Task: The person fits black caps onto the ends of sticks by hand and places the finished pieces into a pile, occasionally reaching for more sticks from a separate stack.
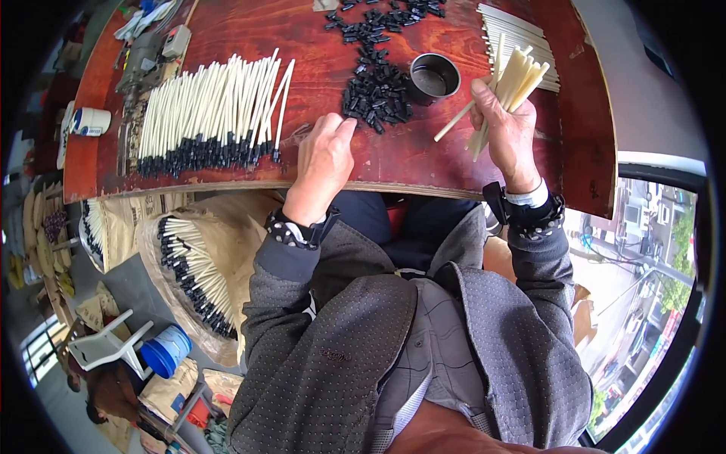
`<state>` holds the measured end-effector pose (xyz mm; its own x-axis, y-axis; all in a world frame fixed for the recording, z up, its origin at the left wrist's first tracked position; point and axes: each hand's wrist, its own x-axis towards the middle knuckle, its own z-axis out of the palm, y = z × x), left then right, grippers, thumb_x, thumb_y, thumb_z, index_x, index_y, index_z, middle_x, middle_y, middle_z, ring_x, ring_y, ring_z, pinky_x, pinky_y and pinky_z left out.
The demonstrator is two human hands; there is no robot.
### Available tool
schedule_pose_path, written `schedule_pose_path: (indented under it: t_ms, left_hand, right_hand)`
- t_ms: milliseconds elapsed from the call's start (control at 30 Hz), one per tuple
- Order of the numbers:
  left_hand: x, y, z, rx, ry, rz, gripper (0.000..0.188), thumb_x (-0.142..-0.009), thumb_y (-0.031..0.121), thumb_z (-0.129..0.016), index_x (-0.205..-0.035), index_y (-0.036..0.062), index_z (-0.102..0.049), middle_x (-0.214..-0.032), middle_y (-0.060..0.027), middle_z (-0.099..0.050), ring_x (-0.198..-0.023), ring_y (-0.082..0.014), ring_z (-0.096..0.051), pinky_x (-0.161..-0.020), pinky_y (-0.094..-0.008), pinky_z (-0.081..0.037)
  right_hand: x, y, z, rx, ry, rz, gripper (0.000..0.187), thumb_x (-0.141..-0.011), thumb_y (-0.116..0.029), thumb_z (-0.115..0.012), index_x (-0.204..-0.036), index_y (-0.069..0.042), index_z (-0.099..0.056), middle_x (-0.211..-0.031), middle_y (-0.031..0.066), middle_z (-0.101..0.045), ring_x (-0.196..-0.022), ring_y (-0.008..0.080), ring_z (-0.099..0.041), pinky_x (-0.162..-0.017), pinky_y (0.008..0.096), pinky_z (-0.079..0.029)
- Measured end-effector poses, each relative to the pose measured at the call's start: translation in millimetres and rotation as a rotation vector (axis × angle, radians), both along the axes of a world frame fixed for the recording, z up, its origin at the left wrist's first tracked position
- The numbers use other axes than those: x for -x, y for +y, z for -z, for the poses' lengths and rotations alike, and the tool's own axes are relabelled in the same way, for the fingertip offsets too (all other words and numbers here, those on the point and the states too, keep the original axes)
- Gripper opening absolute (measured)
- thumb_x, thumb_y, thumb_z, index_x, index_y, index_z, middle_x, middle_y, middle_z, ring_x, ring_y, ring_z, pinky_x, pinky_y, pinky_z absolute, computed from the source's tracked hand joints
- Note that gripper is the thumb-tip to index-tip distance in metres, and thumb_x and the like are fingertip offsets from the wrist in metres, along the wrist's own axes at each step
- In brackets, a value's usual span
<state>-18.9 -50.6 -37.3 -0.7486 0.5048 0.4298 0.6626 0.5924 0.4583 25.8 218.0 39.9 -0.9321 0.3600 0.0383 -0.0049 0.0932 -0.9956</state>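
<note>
My right hand (513, 140) is closed around a bundle of cream-coloured sticks (523, 74) above the right part of the table. One stick (454, 123) slants out from it toward the lower left. Close to the table's near edge, my left hand (329, 155) has its fingers curled, thumb against forefinger; whatever is in them is hidden. It is beside a heap of small black plastic end pieces (376, 94). A black round cup (434, 79) stands between that heap and the bundle. Further left lie many pale sticks (212, 98) side by side, their near ends fitted with black pieces.
More pale sticks (522, 41) lie at the table's far right. A small white tub (91, 122) and a grey metal device (144, 57) are at the left. Below the red-brown table (318, 45), an open sack (227, 227) holds black-tipped sticks; a blue bucket (166, 351) and white chair (110, 344) stand beyond.
</note>
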Motion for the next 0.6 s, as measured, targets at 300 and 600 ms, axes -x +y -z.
schedule_pose_path:
  t_ms: [300,600]
  left_hand:
    - [2,-4,-7,-0.067,-0.215,0.018,0.015,-0.081,-0.009,-0.064,-0.095,-0.0038,-0.061,-0.096,-0.0193,-0.056,-0.089,-0.0405,-0.061,-0.076,-0.0474,-0.05]
    - [2,-4,-14,-0.037,-0.303,0.017,0.018,-0.08,-0.01,-0.064,-0.094,-0.0017,-0.059,-0.095,-0.02,-0.055,-0.091,-0.0434,-0.059,-0.078,-0.0484,-0.048]
  right_hand:
    - [40,12,7,-0.791,0.31,0.146,0.021,-0.094,-0.02,-0.075,-0.094,0.0,-0.067,-0.068,0.0085,-0.063,-0.062,0.0124,-0.06,-0.056,0.0312,-0.049]
    - [56,17,35,-1.046,0.279,0.028,0.024,-0.09,-0.019,-0.076,-0.093,0.001,-0.064,-0.079,0.0243,-0.067,-0.069,0.0385,-0.069,-0.059,0.0418,-0.053]
